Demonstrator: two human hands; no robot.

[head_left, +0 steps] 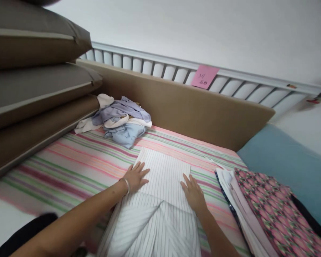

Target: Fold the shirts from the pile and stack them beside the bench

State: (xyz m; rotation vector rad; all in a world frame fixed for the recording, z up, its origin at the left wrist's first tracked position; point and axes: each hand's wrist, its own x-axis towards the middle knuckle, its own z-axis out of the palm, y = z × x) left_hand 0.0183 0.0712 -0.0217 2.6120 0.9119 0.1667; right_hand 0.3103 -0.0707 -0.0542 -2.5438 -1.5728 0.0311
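This looks like a bedroom or dormitory in a home-like setting: a bed (77,160) with a striped sheet, a slatted white rail (155,67) along the pale wall (192,32), and clothes, some heaped (123,117), some stacked folded (273,210), lying on the bedding.

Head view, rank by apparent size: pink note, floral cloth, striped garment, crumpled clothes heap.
Largest to smallest:
striped garment
floral cloth
crumpled clothes heap
pink note
Apparent size only; the first two sit nearer the camera and run out of frame, so true sizes are unsure.
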